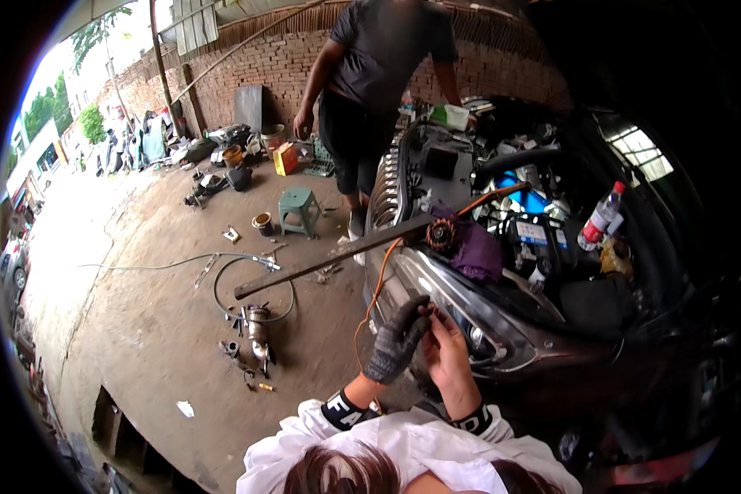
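Observation:
Both my hands meet at chest height in front of the car's headlight [461,317]. My left hand [395,344] wears a grey glove, its fingers bent together toward the right fingertips. My right hand [448,350] is bare and pinched closed against them. Whatever lies between the fingertips is too small to make out. An orange cord [379,284] runs down past the left wrist from the car's front edge. Beyond my hands, a round copper-coloured coil part [441,234] rests beside a purple cloth [477,249] on the fender. A long flat bar [329,253] juts out leftward from there.
Across the engine bay stand a red-capped bottle [601,216] and a battery [535,234]. A person [379,66] stands by the grille. On the floor are a green stool [297,212], a looped hose [216,288], a metal cylindrical part [258,329] and a dark pit [132,436].

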The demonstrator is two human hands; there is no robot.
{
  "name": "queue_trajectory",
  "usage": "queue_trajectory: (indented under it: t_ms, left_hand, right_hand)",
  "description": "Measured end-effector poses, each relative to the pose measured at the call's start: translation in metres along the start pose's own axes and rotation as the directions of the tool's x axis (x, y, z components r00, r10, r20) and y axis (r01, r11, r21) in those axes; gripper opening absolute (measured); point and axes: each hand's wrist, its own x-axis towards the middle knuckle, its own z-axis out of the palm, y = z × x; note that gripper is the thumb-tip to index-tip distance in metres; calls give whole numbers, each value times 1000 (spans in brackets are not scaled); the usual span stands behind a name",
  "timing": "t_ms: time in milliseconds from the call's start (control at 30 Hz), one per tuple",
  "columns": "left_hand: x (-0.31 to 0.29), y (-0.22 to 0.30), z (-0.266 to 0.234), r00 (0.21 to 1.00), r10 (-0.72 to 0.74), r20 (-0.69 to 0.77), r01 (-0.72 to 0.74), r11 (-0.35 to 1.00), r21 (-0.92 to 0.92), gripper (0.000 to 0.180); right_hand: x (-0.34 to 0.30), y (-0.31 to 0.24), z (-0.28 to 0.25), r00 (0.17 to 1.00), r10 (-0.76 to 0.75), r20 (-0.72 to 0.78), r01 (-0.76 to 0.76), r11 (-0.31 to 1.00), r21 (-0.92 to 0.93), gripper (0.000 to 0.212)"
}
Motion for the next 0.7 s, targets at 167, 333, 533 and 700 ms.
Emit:
queue_trajectory:
  t_ms: [167, 333, 533, 700]
  left_hand:
    - [17, 11, -17, 991, 47, 128, -53, 997, 49, 41]
    - [20, 31, -33, 976, -52, 212, 69, 995, -72, 43]
    - [24, 36, -32, 977, -55, 207, 49, 998, 32, 41]
    - [25, 35, -28, 978, -101, 183, 107, 994, -26, 41]
  right_hand:
    - [7, -2, 8, 992, -89, -92, 71, 981, -182, 31]
    - [0, -17, 14, 993, -15, 114, 50, 949, -310, 29]
    - [1, -28, 13, 996, -46, 81, 72, 931, -359, 23]
    - [1, -26, 13, 999, -45, 27, 51, 967, -248, 22]
